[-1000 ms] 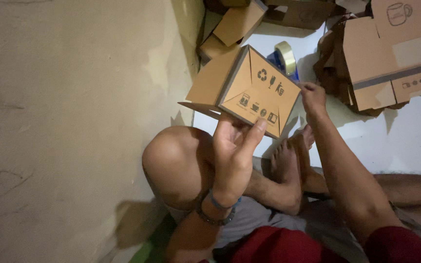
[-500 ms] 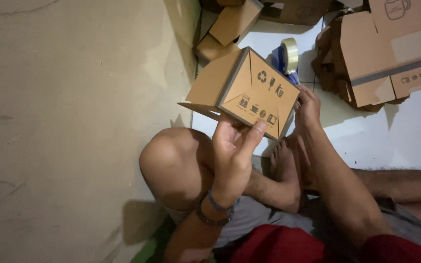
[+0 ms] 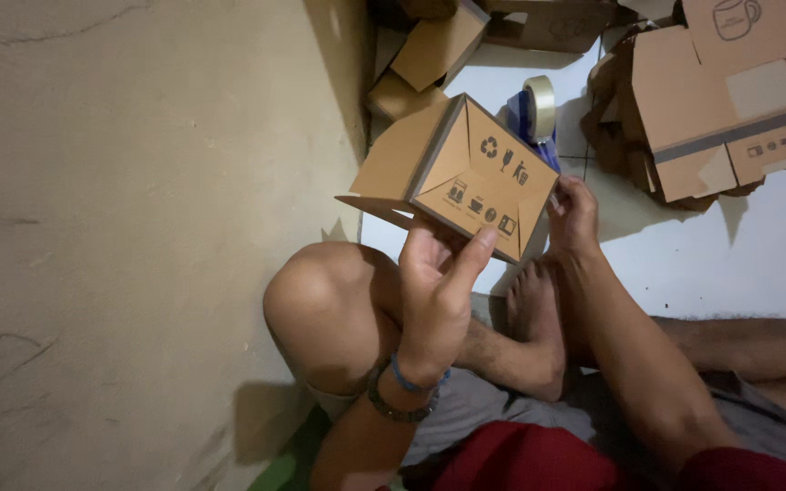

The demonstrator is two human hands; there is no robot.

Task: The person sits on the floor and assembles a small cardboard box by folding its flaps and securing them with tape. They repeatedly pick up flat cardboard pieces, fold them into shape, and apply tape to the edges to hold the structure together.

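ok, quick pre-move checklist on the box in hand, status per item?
1. Left hand supports the small cardboard box from below, thumb on its folded end: ok.
2. Right hand grips the box's right edge: ok.
3. End flaps folded in flat: ok.
4. Seam taped: not ok, no tape visible on this end.
5. Tape roll close by, on the floor behind the box: ok.
6. Far end of the box closed: cannot tell, hidden.

Blue and dark bracelets (image 3: 402, 393) circle one wrist; red sleeves, grey shorts, bare feet.
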